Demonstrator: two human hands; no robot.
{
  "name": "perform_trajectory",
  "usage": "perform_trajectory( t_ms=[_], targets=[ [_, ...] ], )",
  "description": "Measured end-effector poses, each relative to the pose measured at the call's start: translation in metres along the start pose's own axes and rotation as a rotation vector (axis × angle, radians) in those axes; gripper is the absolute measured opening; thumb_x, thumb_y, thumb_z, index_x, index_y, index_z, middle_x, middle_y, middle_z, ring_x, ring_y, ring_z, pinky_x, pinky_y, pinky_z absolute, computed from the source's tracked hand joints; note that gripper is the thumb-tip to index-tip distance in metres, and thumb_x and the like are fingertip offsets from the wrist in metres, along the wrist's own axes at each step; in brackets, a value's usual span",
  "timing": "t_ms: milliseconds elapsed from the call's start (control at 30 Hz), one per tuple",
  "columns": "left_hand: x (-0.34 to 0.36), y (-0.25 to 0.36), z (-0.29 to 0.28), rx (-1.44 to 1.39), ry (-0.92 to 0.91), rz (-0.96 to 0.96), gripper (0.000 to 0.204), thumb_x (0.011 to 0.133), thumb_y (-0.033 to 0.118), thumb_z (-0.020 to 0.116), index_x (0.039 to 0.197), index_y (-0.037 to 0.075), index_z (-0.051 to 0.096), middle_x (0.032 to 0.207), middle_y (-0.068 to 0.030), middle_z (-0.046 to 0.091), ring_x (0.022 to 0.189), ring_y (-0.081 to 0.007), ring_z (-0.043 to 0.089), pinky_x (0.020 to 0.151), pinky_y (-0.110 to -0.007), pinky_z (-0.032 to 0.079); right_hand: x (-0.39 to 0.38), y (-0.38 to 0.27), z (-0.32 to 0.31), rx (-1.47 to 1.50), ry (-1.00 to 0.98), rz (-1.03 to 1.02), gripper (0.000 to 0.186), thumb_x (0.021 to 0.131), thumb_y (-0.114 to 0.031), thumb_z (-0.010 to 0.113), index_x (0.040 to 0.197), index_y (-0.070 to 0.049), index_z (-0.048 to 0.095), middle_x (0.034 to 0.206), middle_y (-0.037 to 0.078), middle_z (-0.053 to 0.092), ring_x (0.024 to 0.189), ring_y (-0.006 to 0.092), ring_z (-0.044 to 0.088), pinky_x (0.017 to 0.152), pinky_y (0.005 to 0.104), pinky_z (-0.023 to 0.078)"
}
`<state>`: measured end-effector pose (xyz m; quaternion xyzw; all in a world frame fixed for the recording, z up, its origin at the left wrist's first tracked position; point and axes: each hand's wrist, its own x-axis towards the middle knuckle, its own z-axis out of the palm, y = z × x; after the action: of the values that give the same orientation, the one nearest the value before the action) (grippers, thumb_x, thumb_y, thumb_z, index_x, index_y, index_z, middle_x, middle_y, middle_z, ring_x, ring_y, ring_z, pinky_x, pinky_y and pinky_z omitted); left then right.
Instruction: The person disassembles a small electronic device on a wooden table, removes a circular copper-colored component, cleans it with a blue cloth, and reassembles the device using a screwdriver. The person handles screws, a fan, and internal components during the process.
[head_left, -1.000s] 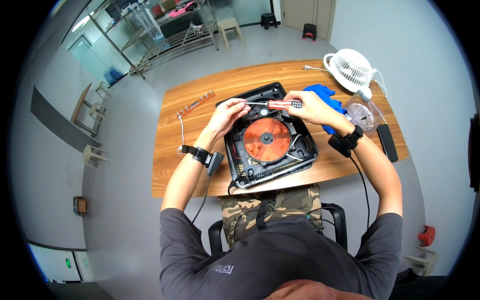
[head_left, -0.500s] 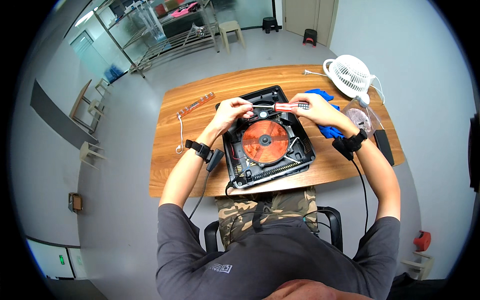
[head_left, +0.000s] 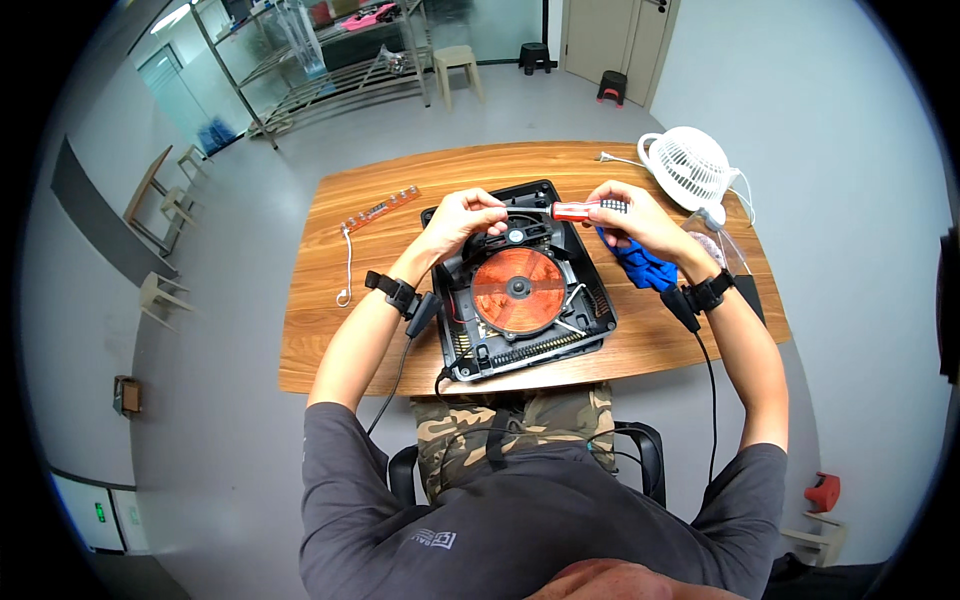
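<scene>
A red-and-clear-handled screwdriver (head_left: 574, 211) lies nearly level above the far part of an opened black induction cooker. My right hand (head_left: 640, 220) grips its handle from the right. My left hand (head_left: 465, 222) is closed in a pinch at the tip of the shaft; whether a small screw sits between the fingertips is hidden. Below them, the cooker's black housing (head_left: 600, 325) rests on the table with its round copper coil (head_left: 518, 300) exposed. Thin red and white wires lie beside the coil. A crumpled blue cloth (head_left: 645, 268) lies below my right hand.
On the wooden table (head_left: 340, 350) lie an orange transparent power strip (head_left: 380, 208) at left, a white fan (head_left: 690, 165) at far right, and a clear container (head_left: 712, 240) with a dark box (head_left: 748, 297) near my right forearm. Cables hang from both wrist straps.
The whole view has shifted slightly. Both hands stay on the screwdriver, now a little farther from the coil. My right-hand fingers have changed position on the handle, and more of the blue cloth shows.
</scene>
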<state>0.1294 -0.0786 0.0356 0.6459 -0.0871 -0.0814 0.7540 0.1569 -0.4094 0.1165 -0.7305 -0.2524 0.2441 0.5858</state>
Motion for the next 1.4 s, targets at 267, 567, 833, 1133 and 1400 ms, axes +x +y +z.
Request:
perform_trajectory(
  t_ms=[267,567,833,1133,1400],
  targets=[
    [0.004,-0.002,0.008,0.249,-0.018,0.039,0.043,0.096,0.025,0.073,0.128,-0.001,0.063,0.124,-0.0136,0.068,0.115,-0.0185,0.065,0.097,-0.032,0.054,0.001,-0.011,-0.001,-0.15,0.071,0.013,0.025,0.095,-0.024,0.073,0.11,-0.005,0.064,0.074,-0.004,0.061,0.057,0.0028,0.051,0.047,0.0195,0.035],
    [0.008,-0.049,-0.004,1.294,-0.011,0.324,0.032,0.086,0.023,0.076,0.111,0.003,0.075,0.112,-0.0174,0.069,0.11,-0.0351,0.063,0.099,-0.042,0.05,0.024,-0.005,-0.035,-0.729,0.21,-0.037,0.037,0.082,-0.031,0.077,0.101,0.0,0.073,0.074,0.011,0.069,0.061,0.0161,0.065,0.059,0.0327,0.052],
    [0.018,-0.057,-0.006,1.259,-0.061,0.309,0.029,0.086,0.018,0.075,0.111,0.002,0.076,0.103,-0.0206,0.071,0.102,-0.0374,0.066,0.092,-0.043,0.053,0.028,-0.037,-0.017,-0.899,0.139,0.057,0.035,0.077,-0.031,0.083,0.094,0.0,0.076,0.083,0.017,0.071,0.077,0.0281,0.07,0.071,0.04,0.053],
    [0.02,-0.061,-0.009,1.213,-0.051,0.311,0.028,0.086,0.016,0.074,0.11,0.002,0.077,0.099,-0.021,0.071,0.099,-0.0377,0.067,0.089,-0.044,0.053,0.049,-0.036,-0.015,-1.066,0.045,-0.039,0.039,0.075,-0.032,0.084,0.097,0.0,0.077,0.085,0.023,0.073,0.082,0.0353,0.072,0.076,0.0413,0.056],
    [0.019,-0.058,-0.006,1.228,-0.064,0.305,0.028,0.087,0.017,0.074,0.11,0.002,0.077,0.099,-0.0208,0.071,0.099,-0.038,0.067,0.089,-0.044,0.053,0.064,-0.027,-0.019,-1.083,0.009,-0.095,0.043,0.075,-0.033,0.085,0.1,0.001,0.077,0.087,0.025,0.073,0.084,0.037,0.073,0.08,0.0429,0.056]
  ],
)
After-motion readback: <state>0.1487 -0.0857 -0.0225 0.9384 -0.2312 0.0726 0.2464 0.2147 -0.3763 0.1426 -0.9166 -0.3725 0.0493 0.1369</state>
